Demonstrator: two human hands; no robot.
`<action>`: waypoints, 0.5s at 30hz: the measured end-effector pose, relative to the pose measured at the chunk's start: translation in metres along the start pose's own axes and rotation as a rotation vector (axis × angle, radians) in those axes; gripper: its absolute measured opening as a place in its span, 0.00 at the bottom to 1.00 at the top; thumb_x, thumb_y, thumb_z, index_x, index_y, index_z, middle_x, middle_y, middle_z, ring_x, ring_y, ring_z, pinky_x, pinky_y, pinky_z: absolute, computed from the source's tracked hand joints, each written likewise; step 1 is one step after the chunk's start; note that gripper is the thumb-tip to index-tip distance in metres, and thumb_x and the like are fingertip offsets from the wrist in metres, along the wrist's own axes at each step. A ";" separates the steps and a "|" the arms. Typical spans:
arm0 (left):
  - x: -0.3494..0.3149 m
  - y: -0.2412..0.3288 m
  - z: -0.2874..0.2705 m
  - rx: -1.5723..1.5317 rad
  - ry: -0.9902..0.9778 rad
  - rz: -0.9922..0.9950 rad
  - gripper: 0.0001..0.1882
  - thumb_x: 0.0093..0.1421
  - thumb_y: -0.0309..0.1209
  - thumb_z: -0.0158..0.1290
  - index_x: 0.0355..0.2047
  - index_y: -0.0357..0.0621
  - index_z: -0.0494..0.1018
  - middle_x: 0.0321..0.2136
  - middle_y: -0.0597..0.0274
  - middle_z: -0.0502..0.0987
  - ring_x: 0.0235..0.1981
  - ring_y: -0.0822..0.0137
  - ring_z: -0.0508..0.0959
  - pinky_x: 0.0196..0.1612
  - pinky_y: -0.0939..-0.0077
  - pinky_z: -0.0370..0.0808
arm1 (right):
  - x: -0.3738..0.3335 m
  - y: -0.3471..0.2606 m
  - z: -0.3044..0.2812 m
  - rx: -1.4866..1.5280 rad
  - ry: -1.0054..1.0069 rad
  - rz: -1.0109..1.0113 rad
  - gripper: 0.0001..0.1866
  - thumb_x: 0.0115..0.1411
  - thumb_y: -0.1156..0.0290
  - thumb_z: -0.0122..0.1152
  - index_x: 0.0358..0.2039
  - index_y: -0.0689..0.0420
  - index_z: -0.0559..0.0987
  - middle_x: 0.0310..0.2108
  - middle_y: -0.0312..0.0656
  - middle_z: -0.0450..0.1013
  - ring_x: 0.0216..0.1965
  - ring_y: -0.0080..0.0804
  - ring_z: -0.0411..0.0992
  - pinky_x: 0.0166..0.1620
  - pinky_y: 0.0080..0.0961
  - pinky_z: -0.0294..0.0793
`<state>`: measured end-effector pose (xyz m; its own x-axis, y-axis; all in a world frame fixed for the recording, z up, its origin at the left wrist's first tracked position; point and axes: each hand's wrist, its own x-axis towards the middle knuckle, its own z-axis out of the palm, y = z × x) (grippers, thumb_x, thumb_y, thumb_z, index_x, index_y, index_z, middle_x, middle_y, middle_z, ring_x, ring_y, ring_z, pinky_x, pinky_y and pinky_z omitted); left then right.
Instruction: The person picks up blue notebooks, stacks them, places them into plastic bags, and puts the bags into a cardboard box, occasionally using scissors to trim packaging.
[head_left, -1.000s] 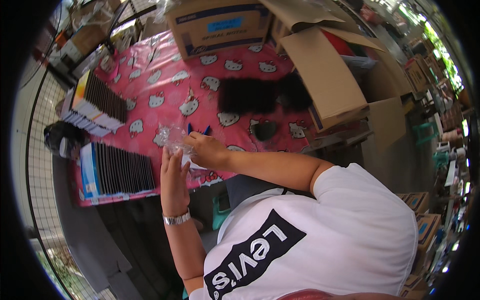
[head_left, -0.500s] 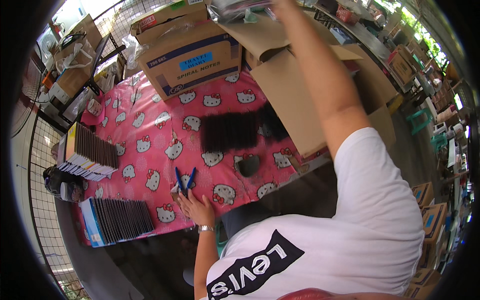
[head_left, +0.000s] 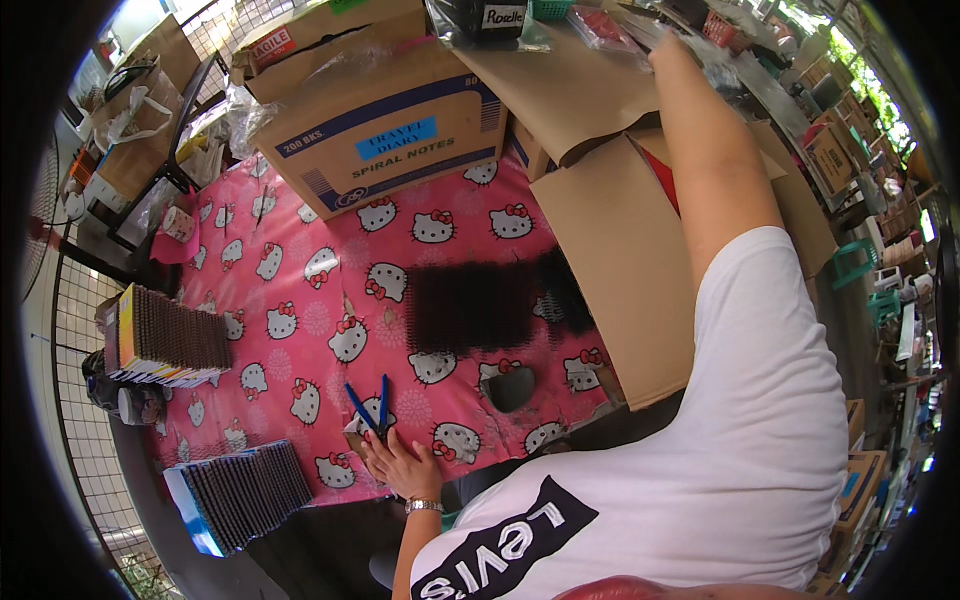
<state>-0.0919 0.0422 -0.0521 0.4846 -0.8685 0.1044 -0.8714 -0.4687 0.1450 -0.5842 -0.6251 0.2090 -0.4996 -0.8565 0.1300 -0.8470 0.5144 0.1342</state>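
My left hand (head_left: 405,468) lies at the near edge of the table, fingers stretched out. Its fingertips rest by the head of blue-handled pliers (head_left: 370,408), whose handles spread away from me. My right arm reaches far forward over an open cardboard box (head_left: 620,285). At its end my right hand (head_left: 666,48) is small and washed out beside clear plastic packets (head_left: 608,28); its fingers cannot be made out. A mass of black, coil-like strands (head_left: 472,306) lies mid-table, with a dark rounded piece (head_left: 511,390) nearer me.
Two rows of spiral-bound notebooks, one yellow-ended (head_left: 170,340) and one blue-ended (head_left: 240,495), stand at the left. A large carton (head_left: 390,150) stands at the back of the pink patterned tablecloth (head_left: 300,330). A black container (head_left: 490,22) is beyond the box flap.
My right hand has swung to the right at the far side, and the plastic-wrapped stack near it no longer shows there. The view has shifted; my left hand stays by the pliers.
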 end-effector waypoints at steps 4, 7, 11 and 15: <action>0.003 0.000 0.006 -0.030 -0.010 0.023 0.26 0.56 0.39 0.50 0.56 0.48 0.66 0.66 0.50 0.55 0.67 0.45 0.52 0.64 0.43 0.50 | -0.040 0.002 -0.027 0.468 0.230 -0.002 0.28 0.56 0.52 0.58 0.54 0.53 0.72 0.54 0.46 0.69 0.56 0.38 0.67 0.55 0.39 0.68; 0.006 0.001 0.011 -0.051 0.005 0.040 0.26 0.57 0.39 0.50 0.56 0.48 0.66 0.66 0.50 0.55 0.67 0.45 0.52 0.64 0.43 0.50 | -0.063 0.008 -0.041 0.734 0.387 0.020 0.28 0.55 0.52 0.60 0.53 0.55 0.72 0.51 0.48 0.71 0.53 0.39 0.69 0.53 0.40 0.70; 0.005 0.002 0.014 -0.057 0.013 0.029 0.25 0.57 0.40 0.50 0.55 0.48 0.67 0.65 0.50 0.56 0.67 0.45 0.52 0.63 0.43 0.51 | -0.114 0.008 -0.064 0.986 0.813 0.268 0.28 0.53 0.52 0.63 0.50 0.56 0.73 0.48 0.51 0.73 0.50 0.40 0.72 0.50 0.40 0.72; 0.005 0.000 0.009 -0.062 0.045 0.037 0.26 0.56 0.40 0.51 0.55 0.49 0.67 0.65 0.50 0.56 0.67 0.46 0.53 0.64 0.43 0.51 | -0.117 -0.019 -0.084 0.713 0.794 -0.070 0.26 0.51 0.53 0.66 0.46 0.57 0.75 0.42 0.52 0.76 0.45 0.42 0.76 0.47 0.41 0.74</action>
<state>-0.0901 0.0366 -0.0606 0.4567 -0.8761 0.1547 -0.8828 -0.4248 0.2005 -0.4947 -0.5308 0.2741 -0.4022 -0.4776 0.7811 -0.9084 0.1014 -0.4057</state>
